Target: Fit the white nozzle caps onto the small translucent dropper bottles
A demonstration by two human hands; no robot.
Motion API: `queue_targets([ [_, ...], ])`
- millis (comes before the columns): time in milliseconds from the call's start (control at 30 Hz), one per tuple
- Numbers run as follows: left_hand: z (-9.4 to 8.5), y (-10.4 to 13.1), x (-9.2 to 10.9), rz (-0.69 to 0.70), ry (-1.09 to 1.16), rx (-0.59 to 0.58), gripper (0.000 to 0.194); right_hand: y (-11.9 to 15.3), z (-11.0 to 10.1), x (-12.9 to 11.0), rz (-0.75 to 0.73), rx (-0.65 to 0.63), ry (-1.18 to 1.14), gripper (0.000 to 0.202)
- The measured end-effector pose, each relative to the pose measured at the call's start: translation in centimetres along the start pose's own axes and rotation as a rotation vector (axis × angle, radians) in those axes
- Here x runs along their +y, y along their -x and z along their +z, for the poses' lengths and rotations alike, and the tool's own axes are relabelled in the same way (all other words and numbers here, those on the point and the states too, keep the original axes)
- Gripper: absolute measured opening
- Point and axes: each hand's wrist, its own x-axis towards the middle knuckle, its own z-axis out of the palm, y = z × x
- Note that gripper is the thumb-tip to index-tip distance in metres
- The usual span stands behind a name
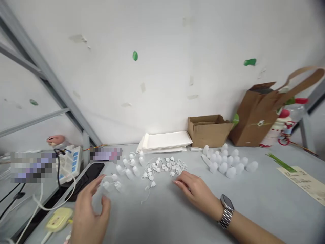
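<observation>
My left hand (pixel 90 206) is at the left front, its thumb and fingers apart with nothing visible between them. Just beyond its fingertips stand several small translucent white cylinders with white tops and loops, one white cylinder (pixel 118 186) among them. Over the table's middle, my right hand (pixel 193 186) is palm down with bent fingers and a slight gap beside the thumb. Its fingertips are at the edge of a pile of small white caps with cords (pixel 165 166); contact is unclear. One corded cap (pixel 152 183) lies nearer me. To the right stand several frosted white rounded pieces (pixel 231 171).
A cardboard box (pixel 212 134), stacked white sheets (pixel 167 141) and a brown paper bag (pixel 254 115) stand by the wall. At left are a black phone (pixel 92 173), a power strip (pixel 72 162), cables and a yellow object (pixel 59 219). A paper tag (pixel 304 183) lies right.
</observation>
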Motion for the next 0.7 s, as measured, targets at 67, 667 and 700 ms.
queue_targets([
  [67,0.8,-0.2,2.9,0.093,0.059,-0.083,0.036,-0.2,-0.2,0.5,0.009,0.063,0.081,0.02],
  [667,14.2,1.2,10.9,0.509,0.126,-0.651,0.029,0.5,-4.6,5.1,0.469,0.125,0.808,0.016],
  [700,14.2,1.3,10.8,0.519,0.12,-0.657,0.027,0.5,-4.5,5.2,0.467,0.127,0.789,0.017],
])
